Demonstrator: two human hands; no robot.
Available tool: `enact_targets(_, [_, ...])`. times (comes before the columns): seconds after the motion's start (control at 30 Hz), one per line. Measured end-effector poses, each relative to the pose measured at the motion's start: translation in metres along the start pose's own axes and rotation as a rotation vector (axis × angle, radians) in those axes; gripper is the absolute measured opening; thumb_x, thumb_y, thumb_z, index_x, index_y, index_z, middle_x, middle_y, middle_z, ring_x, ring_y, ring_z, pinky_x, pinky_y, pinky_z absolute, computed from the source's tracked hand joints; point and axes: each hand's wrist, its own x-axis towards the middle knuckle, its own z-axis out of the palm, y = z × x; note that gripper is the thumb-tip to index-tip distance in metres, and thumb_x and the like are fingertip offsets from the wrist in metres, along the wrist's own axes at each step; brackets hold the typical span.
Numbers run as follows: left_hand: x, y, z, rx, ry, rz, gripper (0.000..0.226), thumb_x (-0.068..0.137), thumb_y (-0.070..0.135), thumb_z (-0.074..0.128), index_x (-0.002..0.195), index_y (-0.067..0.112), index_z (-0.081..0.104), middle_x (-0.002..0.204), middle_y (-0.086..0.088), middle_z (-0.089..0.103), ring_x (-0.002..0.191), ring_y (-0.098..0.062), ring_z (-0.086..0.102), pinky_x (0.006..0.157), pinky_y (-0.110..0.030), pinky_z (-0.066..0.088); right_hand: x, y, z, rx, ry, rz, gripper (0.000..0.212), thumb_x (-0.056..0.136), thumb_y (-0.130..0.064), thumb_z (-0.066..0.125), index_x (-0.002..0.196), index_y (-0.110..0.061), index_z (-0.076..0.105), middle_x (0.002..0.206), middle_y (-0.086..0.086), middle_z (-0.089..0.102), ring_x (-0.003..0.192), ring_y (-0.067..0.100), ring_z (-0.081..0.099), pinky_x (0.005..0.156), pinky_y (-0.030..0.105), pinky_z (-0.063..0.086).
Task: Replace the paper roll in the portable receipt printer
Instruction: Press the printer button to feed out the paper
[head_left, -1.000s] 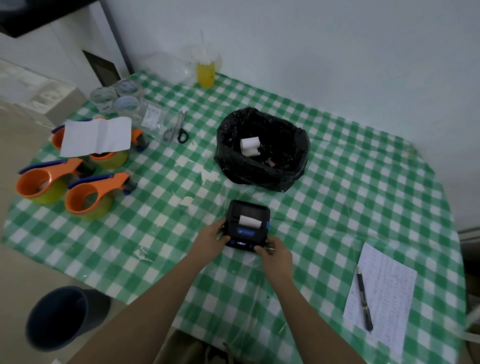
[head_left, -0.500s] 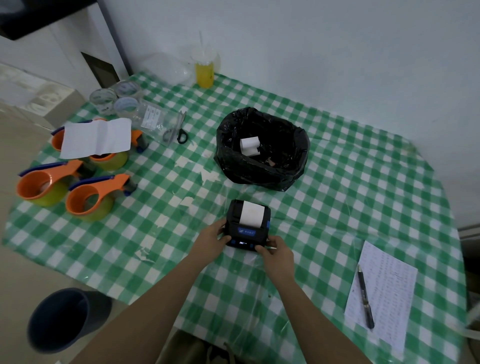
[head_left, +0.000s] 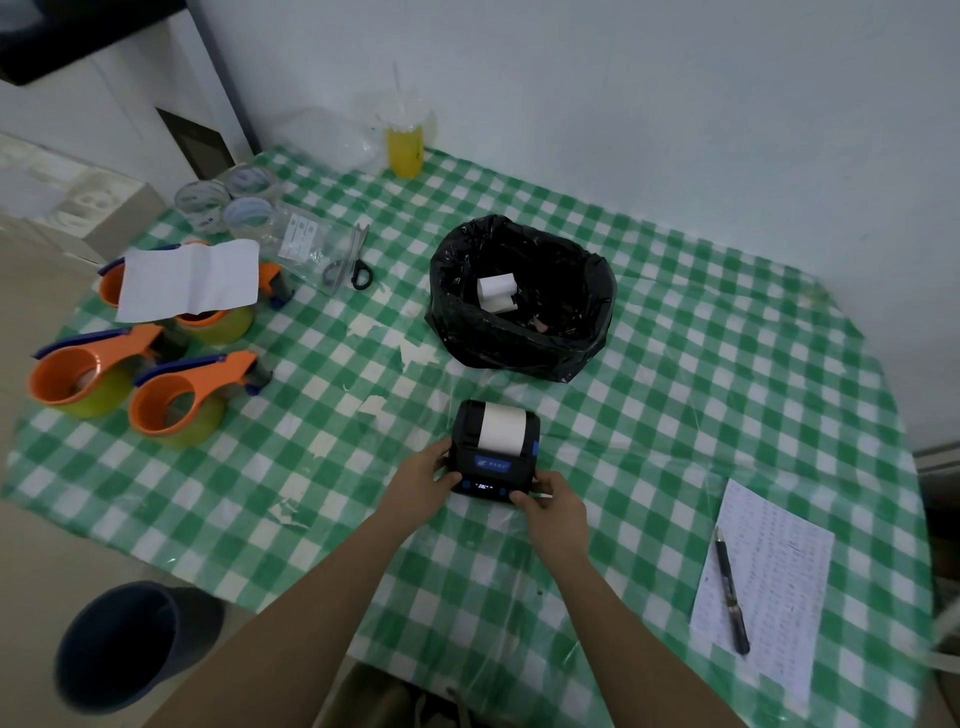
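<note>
Two hands, left (head_left: 418, 486) and right (head_left: 555, 512), clasp the printer (head_left: 493, 449) between them.

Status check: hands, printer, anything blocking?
Left hand and right hand both gripping small black receipt printer. White paper strip out of its slot. Black bag-lined bin behind, clear of hands.

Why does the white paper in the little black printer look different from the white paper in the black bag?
The white paper strip lies flat, fed out across the top of the small black receipt printer; the white paper rolls are wound into cylinders. The strip sits between both hands; the rolls lie loose inside the black plastic bag, farther back. Both are plain white paper.
</note>
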Motion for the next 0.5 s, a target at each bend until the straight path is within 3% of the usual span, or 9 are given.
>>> enact_targets(0.5, [-0.0001, 0.0014, -0.0011, 0.004, -0.006, -0.021, 0.053, 0.087, 0.003, 0.058, 0.137, 0.007, 0.040, 0.142, -0.013, 0.047, 0.129, -0.026, 0.048, 0.107, -0.036, 0.038, 0.0005, 0.0014, 0.0003, 0.030, -0.003, -0.004, 0.034, 0.083, -0.017, 0.067, 0.115, -0.011, 0.056, 0.110, 0.008, 0.067, 0.092, 0.022, 0.063, 0.076, 0.032, 0.049])
